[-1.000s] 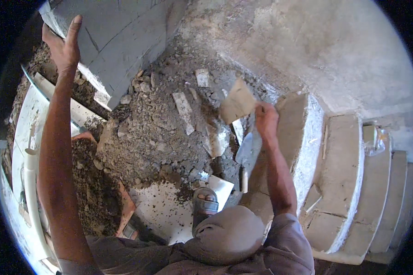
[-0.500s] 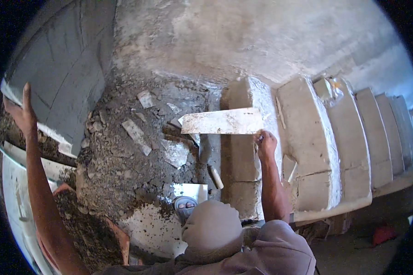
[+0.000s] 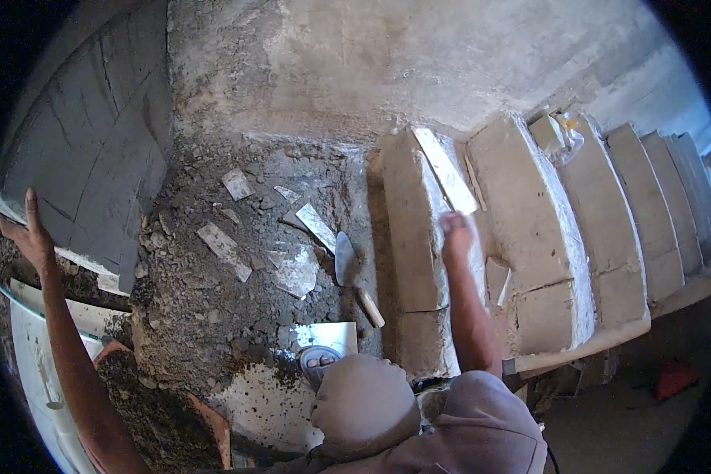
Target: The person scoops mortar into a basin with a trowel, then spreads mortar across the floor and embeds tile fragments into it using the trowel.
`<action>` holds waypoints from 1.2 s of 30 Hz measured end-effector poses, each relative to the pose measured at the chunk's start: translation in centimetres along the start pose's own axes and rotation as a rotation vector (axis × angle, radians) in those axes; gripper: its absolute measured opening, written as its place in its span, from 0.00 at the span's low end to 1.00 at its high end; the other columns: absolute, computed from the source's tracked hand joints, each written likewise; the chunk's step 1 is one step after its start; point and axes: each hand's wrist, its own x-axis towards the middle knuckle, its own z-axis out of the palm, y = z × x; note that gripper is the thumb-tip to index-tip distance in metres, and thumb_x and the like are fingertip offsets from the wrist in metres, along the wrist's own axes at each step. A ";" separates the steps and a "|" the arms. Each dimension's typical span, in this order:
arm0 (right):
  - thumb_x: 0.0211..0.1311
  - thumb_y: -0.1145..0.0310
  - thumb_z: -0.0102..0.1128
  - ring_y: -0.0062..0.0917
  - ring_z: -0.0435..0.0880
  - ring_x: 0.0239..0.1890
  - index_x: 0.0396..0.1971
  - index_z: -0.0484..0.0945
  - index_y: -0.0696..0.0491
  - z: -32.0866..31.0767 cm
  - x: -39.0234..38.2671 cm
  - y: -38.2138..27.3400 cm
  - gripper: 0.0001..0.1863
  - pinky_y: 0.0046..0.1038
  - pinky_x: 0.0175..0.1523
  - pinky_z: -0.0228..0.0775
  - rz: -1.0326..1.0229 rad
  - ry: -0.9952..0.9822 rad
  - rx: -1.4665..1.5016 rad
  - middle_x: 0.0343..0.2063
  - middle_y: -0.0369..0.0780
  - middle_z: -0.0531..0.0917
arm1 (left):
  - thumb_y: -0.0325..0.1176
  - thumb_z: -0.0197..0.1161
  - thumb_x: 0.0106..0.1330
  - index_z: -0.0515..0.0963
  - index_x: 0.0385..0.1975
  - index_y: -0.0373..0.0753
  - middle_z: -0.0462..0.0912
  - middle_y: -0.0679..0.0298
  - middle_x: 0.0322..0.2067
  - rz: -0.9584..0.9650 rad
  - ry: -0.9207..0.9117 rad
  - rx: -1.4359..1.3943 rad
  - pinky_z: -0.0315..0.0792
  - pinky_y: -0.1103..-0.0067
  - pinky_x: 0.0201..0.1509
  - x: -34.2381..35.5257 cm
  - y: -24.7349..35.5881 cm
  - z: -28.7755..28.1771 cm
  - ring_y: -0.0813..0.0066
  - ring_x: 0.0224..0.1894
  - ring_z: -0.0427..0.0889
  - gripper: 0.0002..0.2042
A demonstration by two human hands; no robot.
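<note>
At the far left, my left hand (image 3: 30, 237) grips the pale lower edge of a large grey slab (image 3: 79, 158), its thumb up along the slab's face. My right hand (image 3: 455, 229) is at the near end of a narrow white tile strip (image 3: 444, 170). That strip lies along the pale front edge of the lowest step (image 3: 407, 229). Motion blurs the right hand, so whether its fingers still hold the strip is unclear. On the rubble left of the step rests a trowel (image 3: 345, 259), its wooden handle (image 3: 370, 307) toward me.
Broken tile pieces (image 3: 295, 271) lie scattered over rough rubble (image 3: 189, 292). More steps (image 3: 521, 229) rise to the right, one bearing a plastic bag (image 3: 569, 146). My sandalled foot (image 3: 320, 359) stands by a white tile (image 3: 341, 336). A dark heap (image 3: 146, 411) sits at lower left.
My right hand has brought the white strip from across the rubble and step onto the step's edge, turning it lengthwise along that edge. My left hand stays on the slab.
</note>
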 end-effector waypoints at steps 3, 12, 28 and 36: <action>0.54 0.69 0.50 0.27 0.75 0.40 0.43 0.70 0.57 5.7 -8.7 0.5 0.16 0.26 0.43 0.68 -0.140 -0.612 -0.465 0.36 0.44 0.76 | 0.55 0.59 0.52 0.49 0.58 0.29 0.46 0.46 0.57 0.054 -0.016 0.039 0.46 0.65 0.63 0.1 -1.3 -0.7 0.55 0.61 0.48 0.43; 0.46 0.66 0.52 0.50 0.70 0.40 0.40 0.65 0.62 5.7 -16.7 17.9 0.21 0.42 0.43 0.66 -0.127 -0.887 -1.171 0.40 0.56 0.69 | 0.47 0.59 0.55 0.51 0.56 0.28 0.50 0.46 0.56 0.219 -0.103 0.038 0.48 0.66 0.62 1.0 0.8 -0.9 0.58 0.59 0.53 0.37; 0.49 0.59 0.58 0.49 0.73 0.32 0.35 0.63 0.56 4.1 -16.5 13.3 0.20 0.43 0.37 0.65 0.206 -0.700 -0.897 0.28 0.52 0.75 | 0.40 0.63 0.52 0.54 0.52 0.26 0.63 0.46 0.49 0.027 -0.050 -0.021 0.59 0.70 0.56 0.7 -4.0 -0.1 0.62 0.50 0.66 0.34; 0.48 0.66 0.52 0.48 0.75 0.32 0.36 0.65 0.58 12.9 -8.2 12.0 0.16 0.42 0.35 0.68 -0.305 -0.709 -0.996 0.29 0.54 0.74 | 0.43 0.65 0.50 0.47 0.55 0.28 0.58 0.47 0.51 -0.025 0.099 -0.099 0.58 0.71 0.55 -0.3 3.7 0.4 0.62 0.51 0.63 0.41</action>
